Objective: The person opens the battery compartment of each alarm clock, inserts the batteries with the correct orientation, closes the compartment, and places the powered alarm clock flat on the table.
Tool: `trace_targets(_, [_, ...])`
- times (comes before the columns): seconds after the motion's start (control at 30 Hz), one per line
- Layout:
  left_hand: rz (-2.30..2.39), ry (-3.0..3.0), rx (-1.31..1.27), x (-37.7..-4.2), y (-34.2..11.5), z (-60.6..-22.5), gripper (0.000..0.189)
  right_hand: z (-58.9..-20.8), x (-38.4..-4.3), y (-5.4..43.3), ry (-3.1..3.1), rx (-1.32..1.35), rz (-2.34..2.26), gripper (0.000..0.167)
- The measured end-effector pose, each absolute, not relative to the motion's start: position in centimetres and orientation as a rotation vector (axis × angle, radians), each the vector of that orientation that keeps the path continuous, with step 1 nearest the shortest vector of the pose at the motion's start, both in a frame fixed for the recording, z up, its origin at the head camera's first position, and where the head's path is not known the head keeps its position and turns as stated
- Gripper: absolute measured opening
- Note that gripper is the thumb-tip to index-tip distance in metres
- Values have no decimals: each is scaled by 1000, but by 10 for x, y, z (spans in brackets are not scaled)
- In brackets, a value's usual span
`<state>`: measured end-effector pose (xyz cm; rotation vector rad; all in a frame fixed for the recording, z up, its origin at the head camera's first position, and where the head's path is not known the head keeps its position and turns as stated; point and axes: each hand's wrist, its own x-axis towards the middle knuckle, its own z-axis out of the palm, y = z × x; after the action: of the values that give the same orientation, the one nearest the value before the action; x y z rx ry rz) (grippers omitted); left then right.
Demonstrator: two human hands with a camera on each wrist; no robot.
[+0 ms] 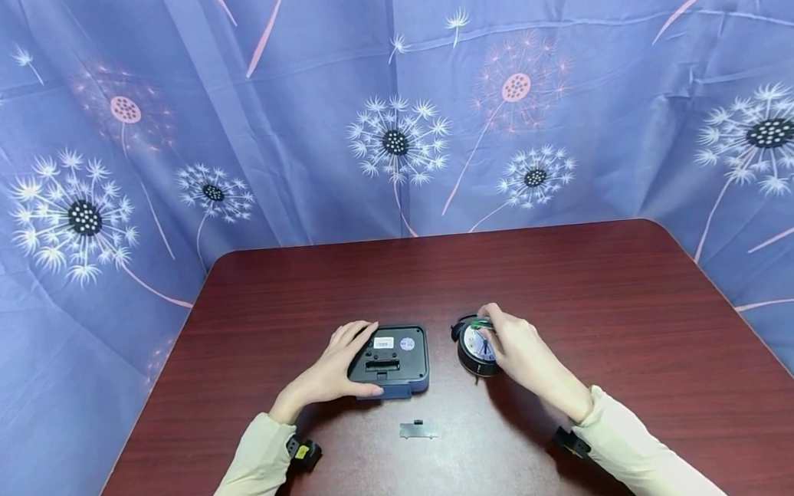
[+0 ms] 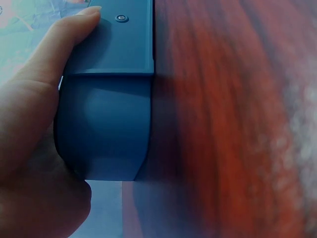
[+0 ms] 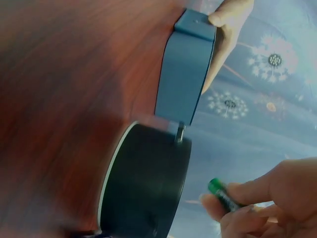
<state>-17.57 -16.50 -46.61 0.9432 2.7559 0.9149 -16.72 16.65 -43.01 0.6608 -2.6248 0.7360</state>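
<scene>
A blue box-shaped device (image 1: pixel 414 354) lies with its black back up, showing two stickers, small knobs and a dark battery slot (image 1: pixel 382 366). My left hand (image 1: pixel 336 367) grips its left side, thumb on the near edge and fingers over the far edge. In the left wrist view the thumb presses its blue casing (image 2: pixel 106 124). My right hand (image 1: pixel 523 347) pinches a green battery (image 3: pixel 224 195) between thumb and fingers. That hand is above a round black alarm clock (image 1: pixel 476 350), lying with its white dial up and partly hidden by the hand.
A small flat battery cover (image 1: pixel 418 429) lies on the brown wooden table (image 1: pixel 544 268), nearer to me than the device. Blue dandelion-patterned cloth (image 1: pixel 306 131) hangs behind the table and along its sides.
</scene>
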Motion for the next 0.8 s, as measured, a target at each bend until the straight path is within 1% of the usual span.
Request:
trace_targets(0.27, [894, 2777, 971, -178, -166, -470, 102, -425, -164, 141, -2558, 732, 708, 11])
trace_targets(0.53, [900, 2764, 959, -177, -166, -470, 103, -425, -161, 120, -2462, 852, 618, 11])
trace_targets(0.8, [900, 2757, 952, -177, -166, -469, 103, -424, -158, 100, -2542, 925, 716, 11])
